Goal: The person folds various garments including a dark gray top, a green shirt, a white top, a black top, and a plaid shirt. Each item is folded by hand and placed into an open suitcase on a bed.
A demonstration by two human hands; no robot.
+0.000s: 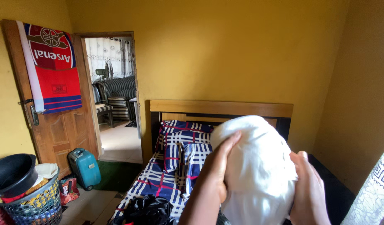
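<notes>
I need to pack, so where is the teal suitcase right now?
In the head view, the suitcase stands on the floor at lower left, against the open wooden door, between the laundry basket and the bed.

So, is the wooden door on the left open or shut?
Open. The wooden door is swung back against the yellow wall, and the doorway shows another room with a striped sofa.

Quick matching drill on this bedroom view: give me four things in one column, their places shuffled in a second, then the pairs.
1. white cloth
2. teal suitcase
3. checked pillows
4. red scarf

A. draped over the open door
B. on the floor by the door
C. against the headboard
D. between left hand and right hand

Pairs: 1-D, 2-B, 3-C, 4-A
</notes>
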